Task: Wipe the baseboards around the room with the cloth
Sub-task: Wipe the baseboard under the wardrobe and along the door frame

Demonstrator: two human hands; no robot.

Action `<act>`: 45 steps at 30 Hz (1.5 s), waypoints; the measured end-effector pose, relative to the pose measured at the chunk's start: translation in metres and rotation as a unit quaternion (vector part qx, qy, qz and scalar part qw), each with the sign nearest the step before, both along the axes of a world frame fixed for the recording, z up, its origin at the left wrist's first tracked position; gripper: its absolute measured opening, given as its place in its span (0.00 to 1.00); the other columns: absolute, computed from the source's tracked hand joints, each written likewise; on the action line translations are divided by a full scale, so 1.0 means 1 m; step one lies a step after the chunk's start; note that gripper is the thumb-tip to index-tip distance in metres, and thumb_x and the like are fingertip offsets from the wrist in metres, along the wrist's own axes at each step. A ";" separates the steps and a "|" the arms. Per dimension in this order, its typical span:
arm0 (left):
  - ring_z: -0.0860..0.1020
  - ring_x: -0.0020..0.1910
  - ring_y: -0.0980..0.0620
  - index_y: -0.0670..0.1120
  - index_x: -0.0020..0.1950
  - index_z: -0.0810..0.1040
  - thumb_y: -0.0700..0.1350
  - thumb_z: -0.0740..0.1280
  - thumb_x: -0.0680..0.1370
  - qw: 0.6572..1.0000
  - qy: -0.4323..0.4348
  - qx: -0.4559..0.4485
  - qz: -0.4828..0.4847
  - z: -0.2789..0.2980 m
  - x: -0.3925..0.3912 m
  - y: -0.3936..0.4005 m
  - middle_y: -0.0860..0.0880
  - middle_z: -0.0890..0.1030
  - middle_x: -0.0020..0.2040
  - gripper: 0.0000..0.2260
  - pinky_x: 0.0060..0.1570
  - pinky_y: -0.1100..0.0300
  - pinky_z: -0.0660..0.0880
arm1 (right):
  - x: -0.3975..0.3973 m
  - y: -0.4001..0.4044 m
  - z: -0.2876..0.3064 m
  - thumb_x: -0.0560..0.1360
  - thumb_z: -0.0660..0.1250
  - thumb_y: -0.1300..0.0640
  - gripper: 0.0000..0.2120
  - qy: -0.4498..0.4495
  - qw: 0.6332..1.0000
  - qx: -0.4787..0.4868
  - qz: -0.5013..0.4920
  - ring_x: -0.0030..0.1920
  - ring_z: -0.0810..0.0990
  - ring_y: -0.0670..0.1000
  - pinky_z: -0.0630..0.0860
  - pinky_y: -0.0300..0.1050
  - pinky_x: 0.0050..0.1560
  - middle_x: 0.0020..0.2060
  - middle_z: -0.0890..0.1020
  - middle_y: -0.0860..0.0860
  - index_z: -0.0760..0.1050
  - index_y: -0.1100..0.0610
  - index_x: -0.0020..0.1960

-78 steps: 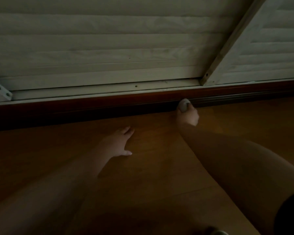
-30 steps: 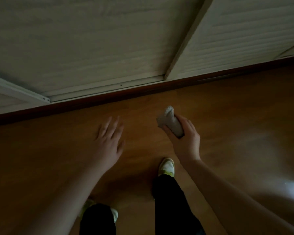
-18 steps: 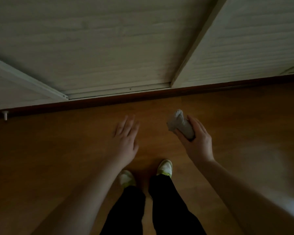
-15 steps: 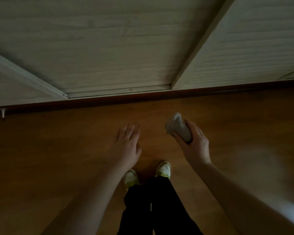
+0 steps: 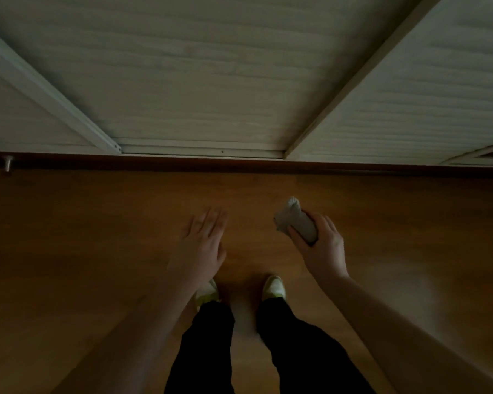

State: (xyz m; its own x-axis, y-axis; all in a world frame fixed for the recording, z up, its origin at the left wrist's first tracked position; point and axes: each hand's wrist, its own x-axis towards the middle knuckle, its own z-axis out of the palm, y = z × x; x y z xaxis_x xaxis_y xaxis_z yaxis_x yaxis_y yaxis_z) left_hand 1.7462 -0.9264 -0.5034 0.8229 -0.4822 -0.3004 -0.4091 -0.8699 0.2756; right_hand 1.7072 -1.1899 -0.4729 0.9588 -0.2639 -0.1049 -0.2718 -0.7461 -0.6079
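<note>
The right hand [image 5: 322, 245] grips the bunched cloth [image 5: 295, 221] in the air, well apart from the baseboard [image 5: 239, 164]; the left hand [image 5: 201, 245] hangs flat and empty. In dim light, stretches could get skipped.

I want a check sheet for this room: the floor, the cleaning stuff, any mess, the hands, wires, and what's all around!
Surface: brown wooden floor, dimly lit.
Job's things: rolled pale cloth, held off the floor; dark baseboard along the wall, cloth not touching it.
Clutter: small metal doorstop at the baseboard, far left.
Grippers: right hand grips the cloth; left hand flat, fingers straight, holding nothing.
Cables: nothing seen.
Surroundings: pale slatted panels above the baseboard; person's shoes and dark trousers below.
</note>
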 end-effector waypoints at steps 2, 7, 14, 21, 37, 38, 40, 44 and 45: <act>0.61 0.77 0.42 0.44 0.79 0.60 0.50 0.63 0.78 1.000 -0.009 -0.002 0.001 -0.003 -0.001 -0.009 0.44 0.64 0.78 0.31 0.74 0.44 0.58 | 0.003 -0.011 -0.005 0.72 0.74 0.48 0.22 0.006 1.000 0.013 -0.008 0.47 0.73 0.33 0.68 0.21 0.45 0.50 0.77 0.44 0.75 0.54 0.63; 0.62 0.76 0.43 0.46 0.80 0.55 0.51 0.58 0.79 1.000 -0.001 0.014 0.019 -0.022 -0.013 -0.045 0.45 0.63 0.78 0.30 0.73 0.44 0.61 | 0.011 -0.050 -0.030 0.68 0.78 0.46 0.27 0.008 0.999 0.038 -0.036 0.49 0.72 0.31 0.67 0.20 0.45 0.50 0.76 0.41 0.75 0.52 0.63; 0.54 0.79 0.46 0.47 0.81 0.51 0.54 0.51 0.81 0.996 0.036 0.072 0.032 -0.046 -0.024 -0.139 0.46 0.56 0.81 0.29 0.75 0.49 0.49 | 0.016 -0.140 -0.044 0.68 0.78 0.46 0.25 0.000 0.997 0.068 -0.031 0.46 0.74 0.34 0.67 0.21 0.44 0.49 0.77 0.43 0.76 0.53 0.61; 0.50 0.80 0.47 0.48 0.81 0.45 0.55 0.50 0.81 0.994 0.057 0.077 0.048 -0.062 -0.017 -0.238 0.47 0.52 0.81 0.30 0.75 0.50 0.44 | 0.006 -0.232 -0.061 0.70 0.76 0.45 0.27 0.011 0.996 0.079 -0.047 0.51 0.72 0.29 0.67 0.20 0.45 0.53 0.75 0.40 0.73 0.50 0.66; 0.58 0.78 0.45 0.45 0.80 0.56 0.54 0.55 0.81 0.997 0.041 0.070 -0.008 -0.087 -0.018 -0.209 0.45 0.60 0.79 0.29 0.75 0.46 0.55 | 0.021 -0.215 -0.103 0.70 0.76 0.45 0.23 0.009 0.996 0.080 -0.035 0.48 0.76 0.36 0.69 0.24 0.44 0.49 0.78 0.41 0.77 0.50 0.61; 0.61 0.77 0.44 0.44 0.79 0.59 0.54 0.57 0.81 0.997 0.031 0.072 -0.012 -0.087 -0.016 -0.203 0.44 0.62 0.78 0.29 0.73 0.45 0.58 | 0.025 -0.211 -0.106 0.70 0.76 0.45 0.23 0.009 0.996 0.084 -0.030 0.48 0.76 0.37 0.69 0.24 0.44 0.50 0.78 0.42 0.77 0.50 0.62; 0.60 0.78 0.45 0.44 0.80 0.58 0.54 0.58 0.81 0.996 0.024 0.089 -0.015 -0.093 -0.015 -0.193 0.44 0.61 0.79 0.29 0.74 0.46 0.57 | 0.033 -0.205 -0.117 0.70 0.75 0.44 0.24 0.009 0.996 0.091 -0.020 0.49 0.77 0.39 0.71 0.25 0.45 0.51 0.79 0.42 0.77 0.50 0.63; 0.45 0.80 0.48 0.48 0.81 0.43 0.57 0.49 0.83 0.989 0.057 0.135 0.012 -0.129 -0.017 -0.194 0.48 0.45 0.82 0.30 0.77 0.50 0.45 | 0.045 -0.207 -0.153 0.70 0.75 0.42 0.24 0.012 0.993 0.118 -0.017 0.50 0.77 0.38 0.71 0.26 0.46 0.52 0.78 0.41 0.76 0.49 0.63; 0.43 0.80 0.49 0.48 0.81 0.41 0.57 0.48 0.83 0.988 0.067 0.139 0.017 -0.139 -0.018 -0.199 0.48 0.43 0.82 0.30 0.77 0.50 0.44 | 0.045 -0.211 -0.163 0.70 0.75 0.43 0.24 0.012 0.993 0.118 -0.018 0.50 0.77 0.38 0.70 0.26 0.45 0.52 0.78 0.41 0.76 0.49 0.62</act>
